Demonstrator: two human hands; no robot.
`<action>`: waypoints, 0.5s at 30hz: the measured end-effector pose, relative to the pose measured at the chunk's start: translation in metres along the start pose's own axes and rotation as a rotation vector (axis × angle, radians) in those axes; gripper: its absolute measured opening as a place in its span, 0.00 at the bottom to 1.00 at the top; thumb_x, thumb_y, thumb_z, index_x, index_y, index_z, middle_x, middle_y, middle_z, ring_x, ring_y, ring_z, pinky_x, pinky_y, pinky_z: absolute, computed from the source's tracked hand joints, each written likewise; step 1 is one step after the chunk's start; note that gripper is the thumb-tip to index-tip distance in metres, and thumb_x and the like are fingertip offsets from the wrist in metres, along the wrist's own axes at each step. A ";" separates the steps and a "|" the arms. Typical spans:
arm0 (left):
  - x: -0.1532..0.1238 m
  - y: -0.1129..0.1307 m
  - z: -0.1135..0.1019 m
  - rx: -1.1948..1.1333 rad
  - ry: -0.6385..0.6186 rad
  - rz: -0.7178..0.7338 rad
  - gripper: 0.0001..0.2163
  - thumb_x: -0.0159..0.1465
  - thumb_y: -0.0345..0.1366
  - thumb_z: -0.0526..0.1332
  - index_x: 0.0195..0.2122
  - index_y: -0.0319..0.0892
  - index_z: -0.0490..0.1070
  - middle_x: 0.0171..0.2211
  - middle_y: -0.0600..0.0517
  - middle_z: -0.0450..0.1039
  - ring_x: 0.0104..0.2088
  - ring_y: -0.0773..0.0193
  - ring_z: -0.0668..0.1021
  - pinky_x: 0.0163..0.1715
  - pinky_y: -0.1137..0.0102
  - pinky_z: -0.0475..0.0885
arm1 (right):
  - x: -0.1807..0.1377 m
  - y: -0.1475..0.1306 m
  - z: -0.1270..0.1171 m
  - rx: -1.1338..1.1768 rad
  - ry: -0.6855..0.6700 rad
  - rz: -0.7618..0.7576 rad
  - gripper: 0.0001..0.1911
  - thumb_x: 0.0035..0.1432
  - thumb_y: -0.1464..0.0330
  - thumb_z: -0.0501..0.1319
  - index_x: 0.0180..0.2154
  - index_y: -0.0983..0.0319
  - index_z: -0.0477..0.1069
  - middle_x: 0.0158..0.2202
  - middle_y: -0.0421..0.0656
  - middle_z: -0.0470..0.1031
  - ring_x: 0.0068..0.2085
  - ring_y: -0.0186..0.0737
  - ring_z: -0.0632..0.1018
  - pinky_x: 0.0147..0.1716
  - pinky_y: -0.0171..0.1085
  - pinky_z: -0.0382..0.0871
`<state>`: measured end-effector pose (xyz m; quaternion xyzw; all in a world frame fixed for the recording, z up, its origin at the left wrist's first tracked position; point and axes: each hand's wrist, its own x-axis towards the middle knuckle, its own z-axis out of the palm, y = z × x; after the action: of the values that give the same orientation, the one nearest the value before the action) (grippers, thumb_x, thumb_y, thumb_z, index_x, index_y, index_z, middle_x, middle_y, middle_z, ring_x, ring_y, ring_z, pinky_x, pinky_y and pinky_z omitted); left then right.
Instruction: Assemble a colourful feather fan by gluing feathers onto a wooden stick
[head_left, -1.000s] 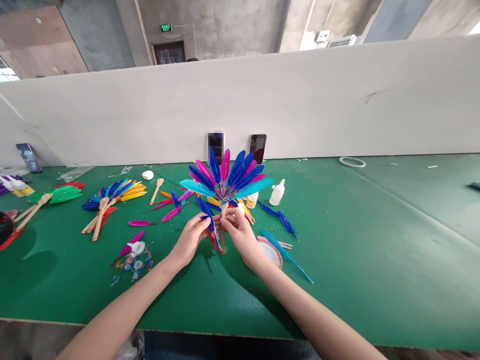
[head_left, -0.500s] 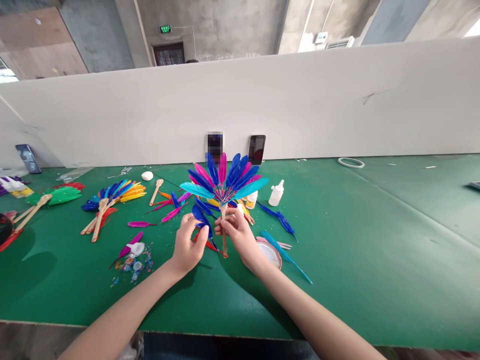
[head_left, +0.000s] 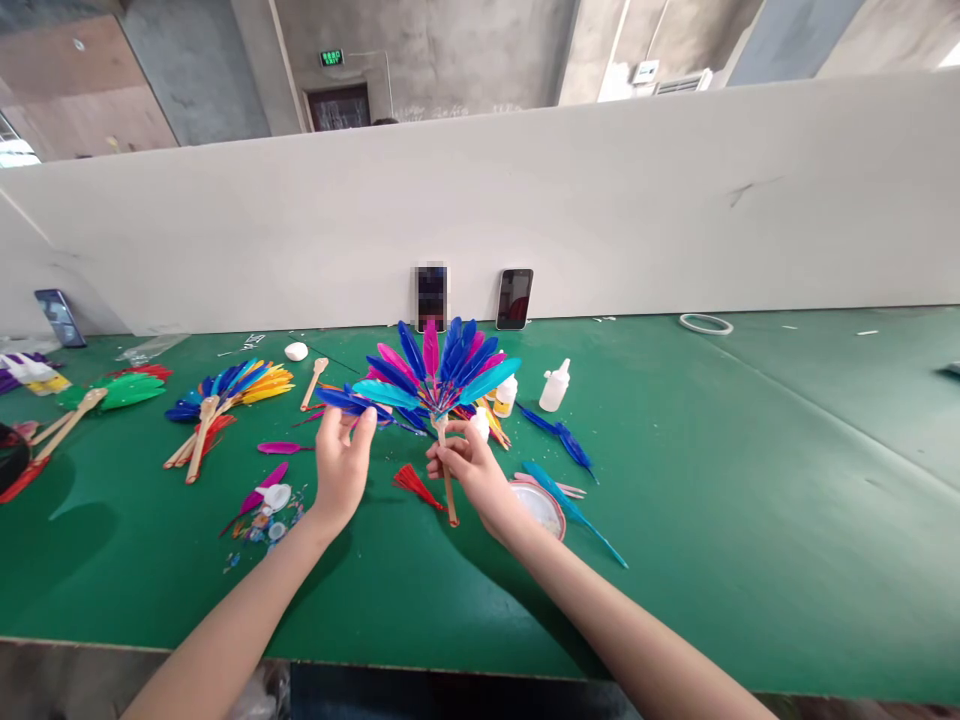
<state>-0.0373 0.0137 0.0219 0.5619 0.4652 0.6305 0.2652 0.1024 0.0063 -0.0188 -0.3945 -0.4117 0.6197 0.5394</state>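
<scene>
My right hand point(head_left: 474, 470) is closed around the wooden handle of a feather fan point(head_left: 452, 370), held upright over the table. Its feathers spread in blue, magenta and turquoise, and a red tassel point(head_left: 417, 485) hangs from the handle's lower end. My left hand point(head_left: 343, 460) pinches a blue feather point(head_left: 349, 402) between thumb and fingers. That feather lies nearly level beside the fan's left edge, its tip pointing left; whether it touches the fan I cannot tell. Behind the fan, white glue bottles point(head_left: 505, 393) are partly hidden.
Finished-looking feather fans point(head_left: 201, 430) lie at left. Loose magenta feathers point(head_left: 281, 448), sequins point(head_left: 259, 530) and a small wooden handle point(head_left: 315, 383) are scattered nearby. To the right are a white squeeze bottle point(head_left: 555, 388), a round lid point(head_left: 555, 515) and a turquoise feather point(head_left: 577, 515). Phones point(head_left: 515, 298) lean against the partition.
My left hand has moved left and slightly up with the blue feather, which has turned from steep to nearly level. The fan has dropped slightly in my right hand.
</scene>
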 end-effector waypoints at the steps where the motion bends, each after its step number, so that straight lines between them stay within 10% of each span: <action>1: 0.004 0.001 -0.002 -0.019 0.014 -0.007 0.07 0.54 0.39 0.58 0.31 0.41 0.65 0.26 0.52 0.70 0.31 0.63 0.74 0.35 0.68 0.67 | 0.000 0.000 0.000 0.005 -0.003 0.008 0.12 0.44 0.69 0.58 0.33 0.59 0.59 0.23 0.33 0.68 0.24 0.31 0.72 0.29 0.37 0.68; 15: 0.050 0.017 -0.012 -0.053 -0.030 -0.072 0.08 0.48 0.36 0.62 0.29 0.41 0.71 0.35 0.51 0.72 0.42 0.61 0.71 0.43 0.68 0.64 | -0.001 0.002 0.002 -0.017 -0.048 0.022 0.09 0.44 0.73 0.53 0.30 0.59 0.56 0.23 0.33 0.69 0.22 0.30 0.71 0.27 0.35 0.67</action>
<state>-0.0570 0.0457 0.0611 0.5471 0.4641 0.6240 0.3097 0.1002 0.0050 -0.0195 -0.3887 -0.4254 0.6314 0.5189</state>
